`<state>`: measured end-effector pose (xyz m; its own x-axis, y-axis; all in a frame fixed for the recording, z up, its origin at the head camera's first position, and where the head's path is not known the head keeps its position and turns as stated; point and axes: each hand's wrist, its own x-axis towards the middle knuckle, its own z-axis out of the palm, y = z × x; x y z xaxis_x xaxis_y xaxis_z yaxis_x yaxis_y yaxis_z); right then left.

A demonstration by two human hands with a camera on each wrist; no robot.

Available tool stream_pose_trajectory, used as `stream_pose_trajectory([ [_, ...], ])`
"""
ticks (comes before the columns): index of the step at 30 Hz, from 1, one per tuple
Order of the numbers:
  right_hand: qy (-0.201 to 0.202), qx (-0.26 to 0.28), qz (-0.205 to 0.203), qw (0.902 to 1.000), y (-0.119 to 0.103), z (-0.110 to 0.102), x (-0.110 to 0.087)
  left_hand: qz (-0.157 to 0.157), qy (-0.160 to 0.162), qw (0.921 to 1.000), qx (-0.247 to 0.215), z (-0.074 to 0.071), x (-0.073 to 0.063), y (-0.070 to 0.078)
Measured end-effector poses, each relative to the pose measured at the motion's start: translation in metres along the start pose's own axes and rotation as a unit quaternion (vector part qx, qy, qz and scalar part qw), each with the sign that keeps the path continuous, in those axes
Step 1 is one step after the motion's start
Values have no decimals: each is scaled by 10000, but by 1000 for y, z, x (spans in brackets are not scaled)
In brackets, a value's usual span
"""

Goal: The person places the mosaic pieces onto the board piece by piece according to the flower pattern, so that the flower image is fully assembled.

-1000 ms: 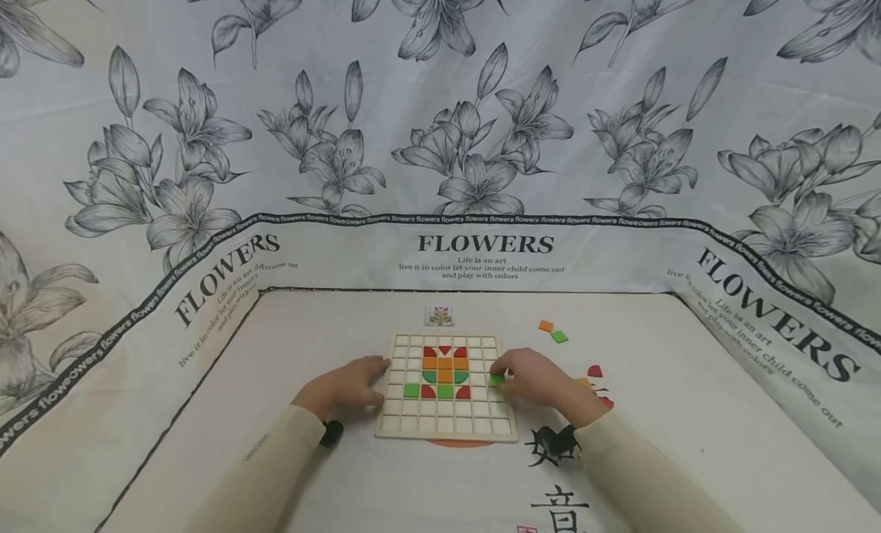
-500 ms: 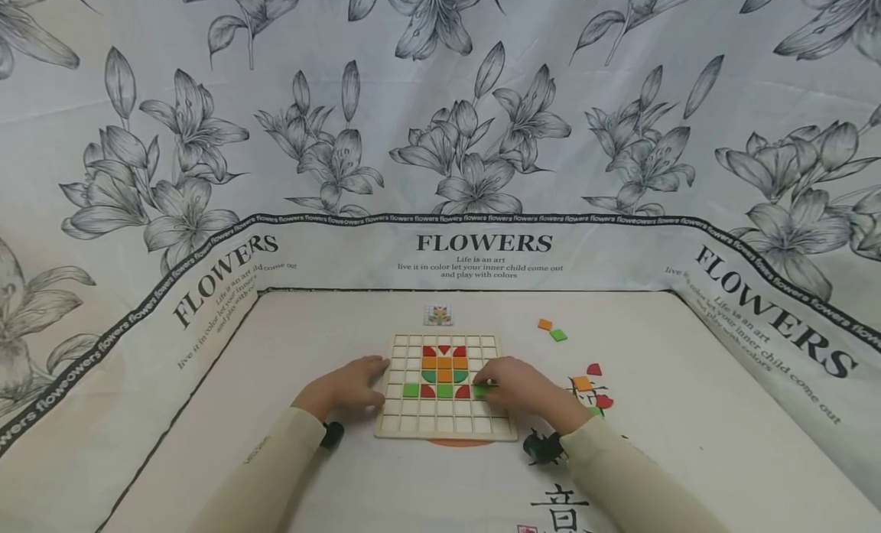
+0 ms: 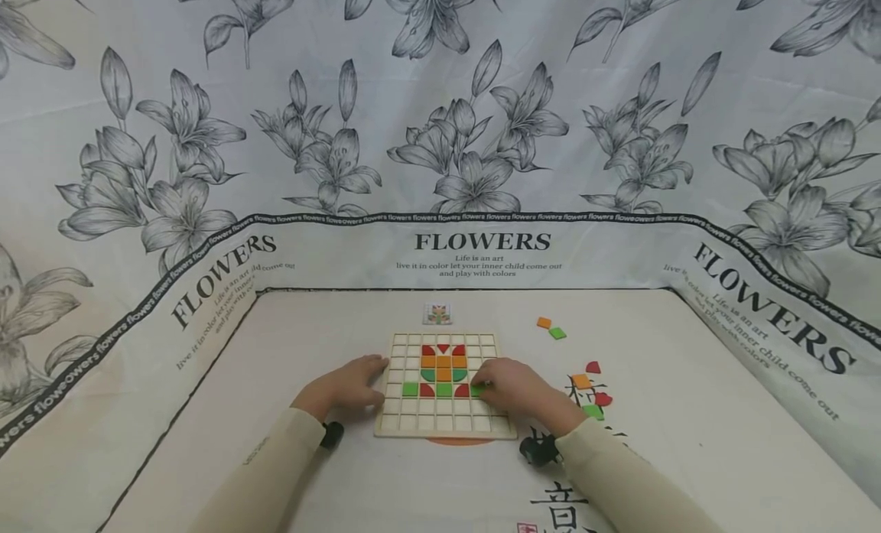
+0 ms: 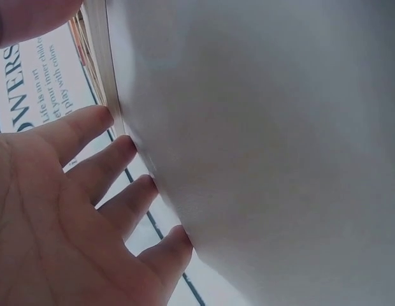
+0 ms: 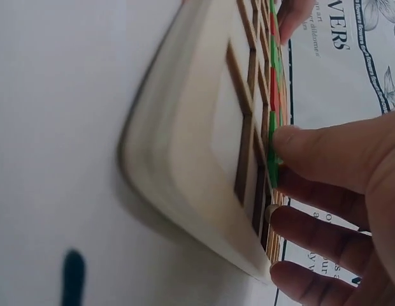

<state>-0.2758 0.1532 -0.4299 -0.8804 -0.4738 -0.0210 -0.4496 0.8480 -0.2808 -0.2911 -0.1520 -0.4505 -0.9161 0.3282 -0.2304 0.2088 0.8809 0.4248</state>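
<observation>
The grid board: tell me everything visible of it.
The grid board, pale and wooden-looking, lies flat on the white cloth, thin strips dividing it into square cells within a rounded-corner frame. Red, orange and green tiles sit around its middle; many cells are bare. The left hand touches its left edge; the right hand, over its right side, holds a green tile.

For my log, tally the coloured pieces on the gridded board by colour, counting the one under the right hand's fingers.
Red pieces: 5
Orange pieces: 4
Dark green pieces: 2
Light green pieces: 3, one of them in the fingers of the right hand
Total: 14
</observation>
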Motion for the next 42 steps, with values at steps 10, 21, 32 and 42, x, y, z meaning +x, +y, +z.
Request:
stream_pose_trajectory([
  [10, 87, 107, -4, 9999, 4, 2, -1, -41, 11, 10000, -14, 1, 1, -2],
  [21, 180, 170, 318, 9992, 18, -6, -12, -68, 22, 9999, -91, 1, 1, -1],
  [32, 509, -7, 700, 9962, 48, -18, -24, -76, 37, 9999, -116, -1, -3, 3],
  [42, 778, -166, 805, 9936, 84, -34, -38, -24, 19, 9999, -132, -1, -3, 3],
])
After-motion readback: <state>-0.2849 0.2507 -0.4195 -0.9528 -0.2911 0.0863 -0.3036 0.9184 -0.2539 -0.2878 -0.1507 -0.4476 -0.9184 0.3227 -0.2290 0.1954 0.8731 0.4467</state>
